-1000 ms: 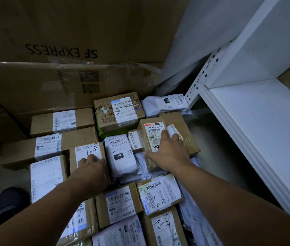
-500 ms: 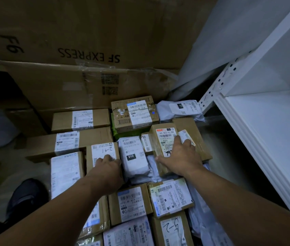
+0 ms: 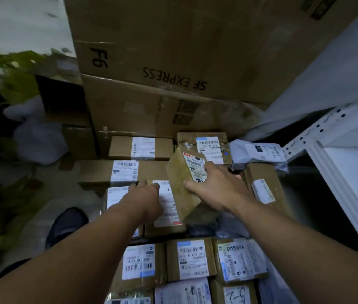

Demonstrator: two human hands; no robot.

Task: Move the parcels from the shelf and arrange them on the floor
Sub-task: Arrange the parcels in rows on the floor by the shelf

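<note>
Arranging parcels (image 3: 193, 260) on the floor (image 3: 68, 194): gripping a tilted taped parcel (image 3: 182, 185) with the right hand (image 3: 217, 190), clutching a labelled box (image 3: 167, 205) with the left hand (image 3: 144, 199), likely needing a gap next.

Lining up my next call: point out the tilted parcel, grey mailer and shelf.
tilted parcel (image 3: 177, 171), head view, on its brown side
grey mailer (image 3: 259, 152), head view, on its white label
shelf (image 3: 356, 183), head view, on its bare board

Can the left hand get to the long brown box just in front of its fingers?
Probably yes. The long box lies just past the left hand, its top uncovered. The right hand holds a tilted parcel off to the side, not in the way.
</note>
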